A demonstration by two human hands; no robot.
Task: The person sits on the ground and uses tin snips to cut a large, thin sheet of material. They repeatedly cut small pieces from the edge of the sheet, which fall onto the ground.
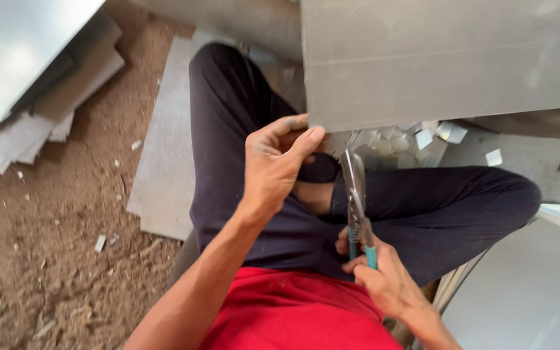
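The dirt floor [66, 259] carries a flat grey tile [163, 149], a stack of tiles [46, 110] at the left, small white tile chips [416, 139] (heaped by the legs) and scattered fragments [100, 243].

tile: your large grey tile [435, 58] lies tilted across your lap, lower-left corner gripped | pliers: your teal-handled metal pliers [356, 201] stand upright, nose touching its lower edge

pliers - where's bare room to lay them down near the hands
Free: the flat grey slab left of the crossed legs, and dirt ground beyond it, strewn only with small chips. Crowded: the heap of tile offcuts under the big tile, where the left hand and pliers work.
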